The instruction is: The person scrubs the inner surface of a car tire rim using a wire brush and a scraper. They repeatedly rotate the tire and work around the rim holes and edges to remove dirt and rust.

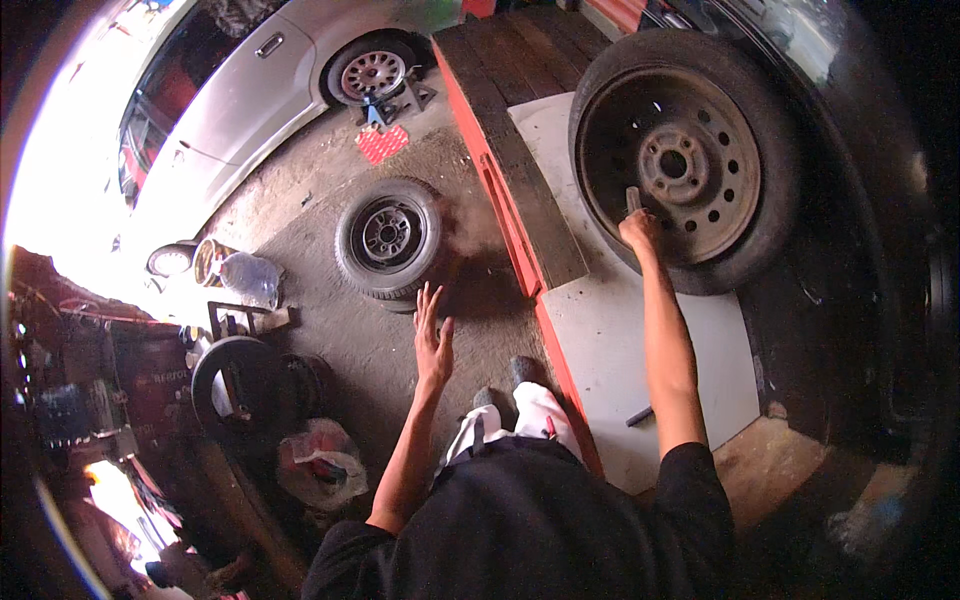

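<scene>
A large steel wheel [740, 190] with a black tyre [640, 65] lies on the bench at my right, its dished side up. Over the lower left of its rim, my right hand [638, 228] is closed around a short, narrow greyish object [632, 197] that points toward the far side; its exact kind is too small to tell. My left hand [433, 340] hangs in the air with fingers stretched out and nothing in it. Just beyond that hand, another tyre on a dark rim [388, 235] lies on the floor.
The dark wooden bench [510, 130] has a red edge and a white board [610, 350] with a short black rod [638, 416]. At far left stands a silver car [240, 100] near a jack stand [412, 95]. Loose tyres [235, 385] and a plastic bag [322, 465] are at left.
</scene>
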Demonstrator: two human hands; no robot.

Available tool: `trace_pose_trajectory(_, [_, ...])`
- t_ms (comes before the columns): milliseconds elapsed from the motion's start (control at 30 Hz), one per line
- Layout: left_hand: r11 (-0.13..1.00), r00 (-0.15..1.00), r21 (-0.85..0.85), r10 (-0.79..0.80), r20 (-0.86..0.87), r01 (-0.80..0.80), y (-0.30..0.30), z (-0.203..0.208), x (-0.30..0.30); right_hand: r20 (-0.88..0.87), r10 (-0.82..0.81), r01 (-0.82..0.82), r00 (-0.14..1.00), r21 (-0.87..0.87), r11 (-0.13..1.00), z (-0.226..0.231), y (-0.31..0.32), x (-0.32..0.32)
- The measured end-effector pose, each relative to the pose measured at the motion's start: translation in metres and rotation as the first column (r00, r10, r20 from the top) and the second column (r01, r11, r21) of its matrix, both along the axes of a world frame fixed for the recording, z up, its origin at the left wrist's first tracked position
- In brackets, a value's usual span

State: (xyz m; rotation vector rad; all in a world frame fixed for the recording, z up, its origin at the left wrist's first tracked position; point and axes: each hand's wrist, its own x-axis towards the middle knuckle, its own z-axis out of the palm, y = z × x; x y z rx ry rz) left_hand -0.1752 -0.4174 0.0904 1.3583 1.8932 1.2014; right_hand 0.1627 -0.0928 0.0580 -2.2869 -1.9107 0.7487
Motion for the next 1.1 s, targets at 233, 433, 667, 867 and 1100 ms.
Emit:
trace_pose_trajectory(233, [0.994, 0.991, -0.035, 0.109, 0.071, -0.107, -0.011, -0.011, 0.026, -0.141, -0.060, 0.093, 0.988, 0.241, 0.966, -0.001, -0.010, -0.035])
trace_pose_trajectory(433, [0.998, 0.996, -0.031, 0.051, 0.074, -0.049, 0.005, -0.008, 0.044, -0.235, 0.036, -0.012, 0.971, 0.102, 0.995, -0.003, -0.027, -0.018])
trace_pose_trajectory(667, [0.999, 0.998, -0.013, 0.031, 0.059, -0.030, 0.024, -0.004, 0.047, -0.419, -0.108, 0.136, 0.902, 0.038, 0.990, 0.067, -0.038, -0.058])
trace_pose_trajectory(867, [0.999, 0.997, -0.023, 0.042, 0.061, -0.040, 0.022, -0.006, 0.042, -0.093, 0.028, -0.028, 0.995, 0.003, 1.000, -0.038, -0.010, -0.001])
trace_pose_trajectory(1100, [0.997, 0.994, -0.053, 0.068, 0.084, -0.064, 0.012, -0.008, 0.044, -0.513, -0.100, 0.109, 0.853, -0.011, 0.994, 0.009, -0.023, -0.054])
